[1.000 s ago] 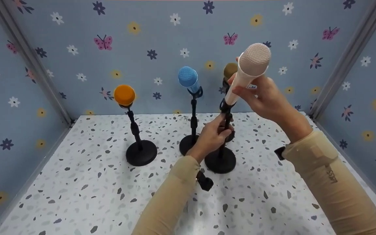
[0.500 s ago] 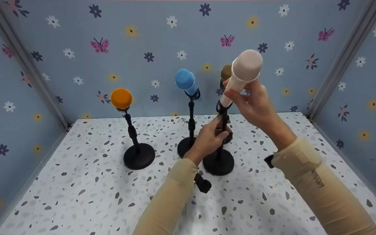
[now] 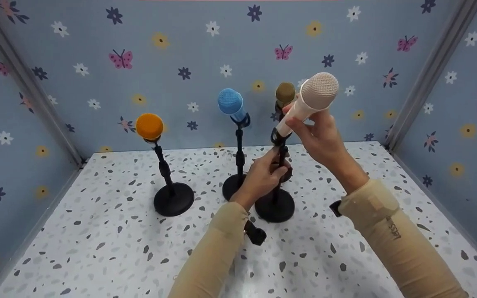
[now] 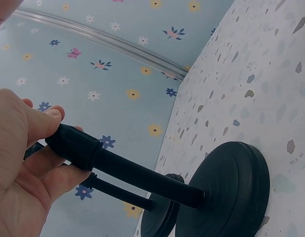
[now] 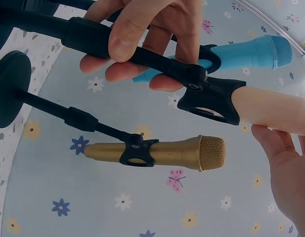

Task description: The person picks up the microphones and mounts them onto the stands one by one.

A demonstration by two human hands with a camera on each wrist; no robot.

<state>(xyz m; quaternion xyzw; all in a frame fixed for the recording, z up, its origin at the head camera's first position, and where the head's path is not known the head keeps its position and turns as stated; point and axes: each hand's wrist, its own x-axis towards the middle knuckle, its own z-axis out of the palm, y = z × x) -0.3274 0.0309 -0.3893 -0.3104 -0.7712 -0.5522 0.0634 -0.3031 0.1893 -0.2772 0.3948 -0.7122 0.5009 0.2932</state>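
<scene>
My right hand (image 3: 325,138) holds a pale pinkish-white microphone (image 3: 320,90) by its handle, thumb and fingers round it. The microphone leans up to the right, its lower end in the black clip (image 5: 214,101) of a desk stand (image 3: 275,206). Just below that clip, my left hand (image 3: 261,178) grips the stand's pole. The left wrist view shows its thumb and fingers round the thick collar (image 4: 76,146) of the pole. The round base stands flat on the speckled table. How far the handle reaches into the clip is hard to tell.
Behind this stand, a gold microphone (image 3: 285,93) rests in its own stand. To the left are a blue microphone (image 3: 230,101) on a stand and, farther left, an orange microphone (image 3: 149,126) on another. A flowered blue wall (image 3: 205,45) closes the back of the table (image 3: 110,231).
The pale microphone's head has come lower and tilts farther to the right, with my right hand lower too. My left hand keeps its grip on the pole. The head view has shifted slightly.
</scene>
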